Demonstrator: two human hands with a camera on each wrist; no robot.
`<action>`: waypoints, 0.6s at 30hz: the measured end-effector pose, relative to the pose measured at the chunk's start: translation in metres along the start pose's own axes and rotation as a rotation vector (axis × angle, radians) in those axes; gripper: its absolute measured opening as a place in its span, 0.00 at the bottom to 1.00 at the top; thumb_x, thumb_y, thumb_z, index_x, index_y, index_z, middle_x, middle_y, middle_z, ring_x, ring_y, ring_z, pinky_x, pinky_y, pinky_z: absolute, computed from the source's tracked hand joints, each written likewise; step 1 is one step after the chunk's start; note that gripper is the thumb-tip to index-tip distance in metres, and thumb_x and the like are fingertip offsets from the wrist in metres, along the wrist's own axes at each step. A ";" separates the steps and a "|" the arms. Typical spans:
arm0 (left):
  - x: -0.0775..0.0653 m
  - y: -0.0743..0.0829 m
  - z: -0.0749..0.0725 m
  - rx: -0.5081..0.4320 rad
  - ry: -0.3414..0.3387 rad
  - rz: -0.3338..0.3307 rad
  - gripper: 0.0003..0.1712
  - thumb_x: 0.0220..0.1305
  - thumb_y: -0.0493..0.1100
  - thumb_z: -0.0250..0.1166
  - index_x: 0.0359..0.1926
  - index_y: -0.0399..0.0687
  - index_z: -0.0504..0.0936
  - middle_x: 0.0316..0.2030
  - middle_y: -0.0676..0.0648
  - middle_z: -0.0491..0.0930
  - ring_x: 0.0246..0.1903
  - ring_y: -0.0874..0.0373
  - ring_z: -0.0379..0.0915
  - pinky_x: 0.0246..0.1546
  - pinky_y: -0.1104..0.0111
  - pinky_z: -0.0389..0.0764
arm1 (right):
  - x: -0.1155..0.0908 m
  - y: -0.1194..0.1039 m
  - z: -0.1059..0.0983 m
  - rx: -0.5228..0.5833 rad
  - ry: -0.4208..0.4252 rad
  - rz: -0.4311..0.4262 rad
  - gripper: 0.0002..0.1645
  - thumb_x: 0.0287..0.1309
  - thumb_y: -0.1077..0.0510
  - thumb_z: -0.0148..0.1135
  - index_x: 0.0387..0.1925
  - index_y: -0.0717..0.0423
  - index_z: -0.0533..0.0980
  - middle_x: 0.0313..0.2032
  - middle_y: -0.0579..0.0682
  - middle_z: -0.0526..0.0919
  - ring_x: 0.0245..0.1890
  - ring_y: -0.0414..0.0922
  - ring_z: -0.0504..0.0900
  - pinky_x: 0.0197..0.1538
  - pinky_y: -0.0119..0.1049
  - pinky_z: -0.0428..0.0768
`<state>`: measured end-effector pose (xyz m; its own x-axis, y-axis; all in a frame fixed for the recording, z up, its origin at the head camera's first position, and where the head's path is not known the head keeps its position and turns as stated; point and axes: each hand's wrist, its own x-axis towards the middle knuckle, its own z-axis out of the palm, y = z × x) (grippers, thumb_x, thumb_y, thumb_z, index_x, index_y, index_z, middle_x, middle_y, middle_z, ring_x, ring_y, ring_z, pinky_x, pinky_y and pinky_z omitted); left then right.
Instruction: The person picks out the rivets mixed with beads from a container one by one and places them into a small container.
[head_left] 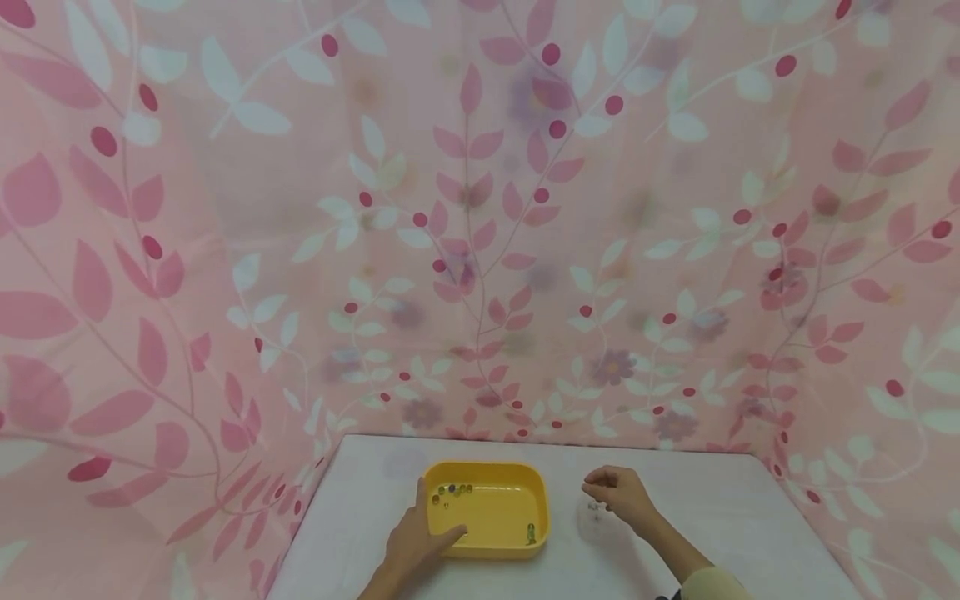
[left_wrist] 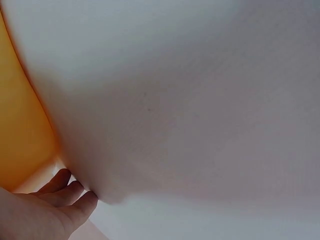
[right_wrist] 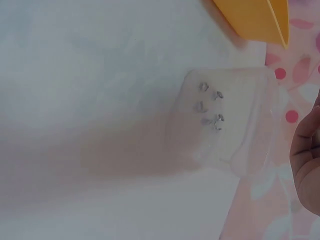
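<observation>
A yellow tray (head_left: pixel 491 552) sits on the white table, with several glass marbles (head_left: pixel 452 490) grouped at its far left and a few greenish ones (head_left: pixel 531 533) near its right wall. My left hand (head_left: pixel 414 537) holds the tray's left side, thumb over the near rim and fingers along the outer wall. In the left wrist view its fingertips (left_wrist: pixel 82 192) show beside the tray. My right hand (head_left: pixel 626 497) is raised over a clear plastic container (right_wrist: pixel 227 165) that holds several small glassy pieces (right_wrist: pixel 217 95). Its fingers are bent toward the thumb; whether something small sits between them is hidden.
The white table (head_left: pixel 675 492) carries the tray and, to its right, the clear container. A pink curtain (head_left: pixel 480 250) with leaf print hangs behind the table and down both sides.
</observation>
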<state>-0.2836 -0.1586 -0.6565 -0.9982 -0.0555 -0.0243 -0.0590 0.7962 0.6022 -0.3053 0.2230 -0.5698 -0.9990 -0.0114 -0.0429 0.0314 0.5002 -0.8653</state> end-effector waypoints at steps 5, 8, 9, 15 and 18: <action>-0.001 0.002 0.000 -0.001 -0.002 -0.015 0.75 0.43 0.76 0.70 0.77 0.40 0.43 0.47 0.34 0.79 0.39 0.47 0.78 0.39 0.49 0.79 | -0.002 0.006 -0.011 -0.006 0.011 -0.026 0.17 0.57 0.52 0.71 0.40 0.61 0.83 0.33 0.54 0.87 0.28 0.40 0.79 0.26 0.32 0.76; -0.003 0.003 0.000 -0.008 -0.007 -0.025 0.75 0.42 0.75 0.71 0.78 0.41 0.42 0.47 0.33 0.79 0.39 0.46 0.78 0.40 0.47 0.79 | -0.003 0.011 -0.015 0.003 0.007 -0.043 0.17 0.56 0.53 0.71 0.40 0.63 0.83 0.32 0.54 0.87 0.29 0.41 0.79 0.27 0.32 0.77; -0.003 0.004 0.000 -0.009 -0.008 -0.029 0.75 0.42 0.75 0.71 0.78 0.41 0.43 0.47 0.34 0.79 0.38 0.46 0.78 0.40 0.47 0.79 | -0.003 0.013 -0.016 0.004 0.001 -0.049 0.17 0.56 0.53 0.71 0.40 0.64 0.83 0.32 0.54 0.87 0.29 0.41 0.80 0.28 0.33 0.77; -0.004 0.004 0.000 0.003 0.007 -0.020 0.75 0.42 0.74 0.72 0.77 0.42 0.43 0.45 0.35 0.79 0.37 0.48 0.77 0.39 0.48 0.79 | -0.006 0.023 -0.016 -0.001 0.009 -0.053 0.16 0.55 0.56 0.72 0.39 0.66 0.83 0.31 0.53 0.87 0.27 0.40 0.80 0.32 0.36 0.81; -0.003 0.004 0.000 0.002 0.008 -0.020 0.75 0.42 0.74 0.72 0.77 0.42 0.43 0.45 0.35 0.79 0.37 0.47 0.77 0.39 0.48 0.79 | -0.008 0.028 -0.014 -0.014 0.021 -0.045 0.15 0.55 0.56 0.72 0.38 0.65 0.83 0.31 0.52 0.87 0.27 0.40 0.80 0.31 0.34 0.80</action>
<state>-0.2813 -0.1557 -0.6542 -0.9966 -0.0762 -0.0298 -0.0788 0.7963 0.5997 -0.2965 0.2493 -0.5863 -0.9999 -0.0156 0.0066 -0.0136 0.5118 -0.8590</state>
